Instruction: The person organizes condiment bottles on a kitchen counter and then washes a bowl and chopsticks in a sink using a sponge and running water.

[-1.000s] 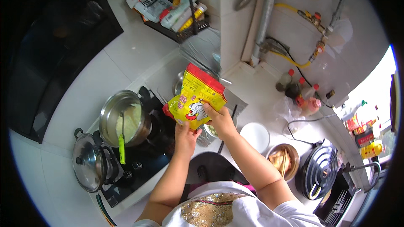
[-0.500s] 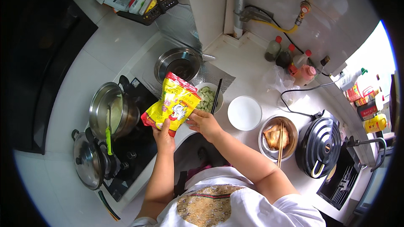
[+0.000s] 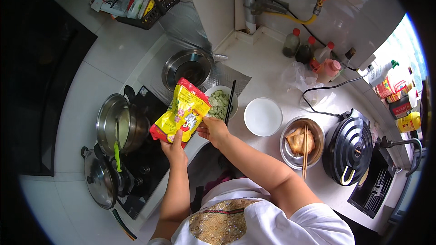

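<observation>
Both hands hold a yellow and red food packet [image 3: 182, 113] above the edge of a black stove [image 3: 145, 163]. My left hand [image 3: 174, 147] grips its lower end from below. My right hand [image 3: 212, 129] pinches its right side. Just behind the packet stands a white bowl of chopped green vegetable [image 3: 221, 102] with black chopsticks [image 3: 230, 102] across it. Left of the packet, on the stove, sits a steel pot of pale liquid [image 3: 119, 123] with a green-handled utensil [image 3: 117, 153] in it.
A lidded steel pot [image 3: 100, 179] stands at the stove's near left. Farther back is an empty steel pan [image 3: 188, 67]. To the right are an empty white bowl [image 3: 263, 116], a steel bowl of brown food with chopsticks [image 3: 302, 141], a black round appliance [image 3: 348, 147] and sauce bottles [image 3: 313, 53].
The view has tilted down and the packet now sits lower and nearer the stove. Both hands have kept their hold on it.
</observation>
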